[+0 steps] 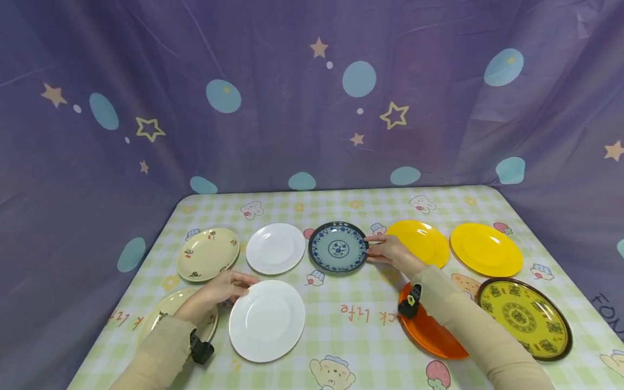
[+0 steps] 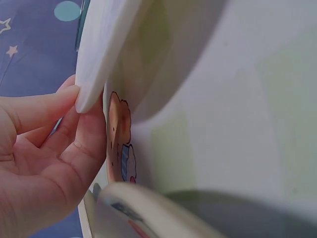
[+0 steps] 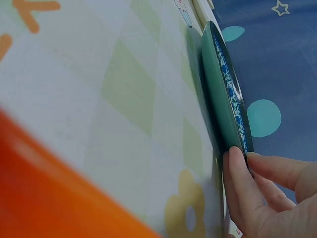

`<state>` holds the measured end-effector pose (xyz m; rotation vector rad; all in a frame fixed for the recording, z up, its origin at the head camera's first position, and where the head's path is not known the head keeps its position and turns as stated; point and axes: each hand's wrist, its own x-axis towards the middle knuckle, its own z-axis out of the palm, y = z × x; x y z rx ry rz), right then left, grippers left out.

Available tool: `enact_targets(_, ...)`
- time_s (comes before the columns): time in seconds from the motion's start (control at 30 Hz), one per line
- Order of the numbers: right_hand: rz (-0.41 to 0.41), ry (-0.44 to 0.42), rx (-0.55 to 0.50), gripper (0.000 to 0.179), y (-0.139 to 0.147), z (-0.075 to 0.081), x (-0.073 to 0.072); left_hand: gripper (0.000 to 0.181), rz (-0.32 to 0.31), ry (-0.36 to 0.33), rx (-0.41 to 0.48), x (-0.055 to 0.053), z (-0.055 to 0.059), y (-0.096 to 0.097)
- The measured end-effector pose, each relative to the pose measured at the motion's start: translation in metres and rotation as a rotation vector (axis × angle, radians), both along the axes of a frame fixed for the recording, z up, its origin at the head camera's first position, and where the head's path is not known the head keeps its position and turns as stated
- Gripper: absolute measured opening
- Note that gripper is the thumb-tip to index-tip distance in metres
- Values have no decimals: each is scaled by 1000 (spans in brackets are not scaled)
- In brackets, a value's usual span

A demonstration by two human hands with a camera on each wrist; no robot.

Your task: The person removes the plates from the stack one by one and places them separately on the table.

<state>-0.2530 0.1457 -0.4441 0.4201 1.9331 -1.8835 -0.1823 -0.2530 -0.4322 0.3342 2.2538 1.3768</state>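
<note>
My left hand [image 1: 221, 290] pinches the upper left rim of the nearer white plate [image 1: 267, 320]. In the left wrist view, thumb and fingers hold that white plate [image 2: 101, 44] by its edge. With thumb and fingers on its right rim, my right hand [image 1: 392, 253] pinches the blue-patterned plate [image 1: 338, 265]. The right wrist view shows this teal-sided plate [image 3: 218, 89] between thumb and fingers. A second white plate [image 1: 275, 249] lies just left of the blue-patterned one. Under my right forearm is an orange plate [image 1: 429, 338], partly hidden.
Cream floral plates, one at the back left [image 1: 207, 254] and one partly under my left forearm [image 1: 168, 306], lie on the checked tablecloth [image 1: 341, 325]. Two yellow plates [image 1: 485, 249] lie at the back right. A dark-rimmed patterned plate [image 1: 524, 317] sits at the right.
</note>
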Motion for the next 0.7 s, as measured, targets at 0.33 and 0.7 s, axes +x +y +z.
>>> enact_targets(0.33, 28, 42, -15, 42, 1, -2, 1, 32, 20, 3, -33, -1, -2, 0)
enact_targets(0.7, -30, 0, 40, 40, -1, 0, -1, 31, 103, -11, -83, 2, -4, 5)
